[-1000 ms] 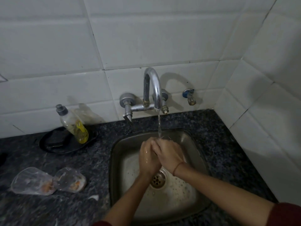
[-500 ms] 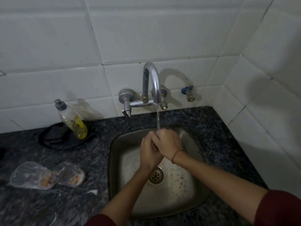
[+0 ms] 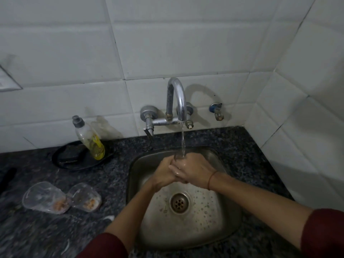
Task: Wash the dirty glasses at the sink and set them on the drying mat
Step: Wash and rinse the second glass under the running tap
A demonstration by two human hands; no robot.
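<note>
Fingers point(image 3: 174, 169), head view: those of the right hand point(image 3: 193, 170) lie pressed together and curled over the left hand point(image 3: 163, 174), whose own fingers are folded beneath. The two hands are clasped over the rear half of the sink point(image 3: 214, 222). A thin water stream point(image 3: 183, 142) falls from the curved faucet point(image 3: 176, 97) onto the fingertips. A small clear shape shows there, and whether it is a glass gripped between the palms cannot be told. A red thread point(image 3: 211, 180) circles the right wrist, and both forearms end in dark red sleeves point(image 3: 323, 233). The drain point(image 3: 179, 202) lies below the hands, with droplets around it. On the speckled counter point(image 3: 242, 146), left of the sink, a soap bottle point(image 3: 90, 138) leans in a round black tray point(image 3: 74, 161). Two crumpled plastic bags point(image 3: 44, 197) lie nearer the viewer, touching one another. A second small tap point(image 3: 216, 112) projects from the white tiled wall point(image 3: 167, 43), right of the faucet.
</note>
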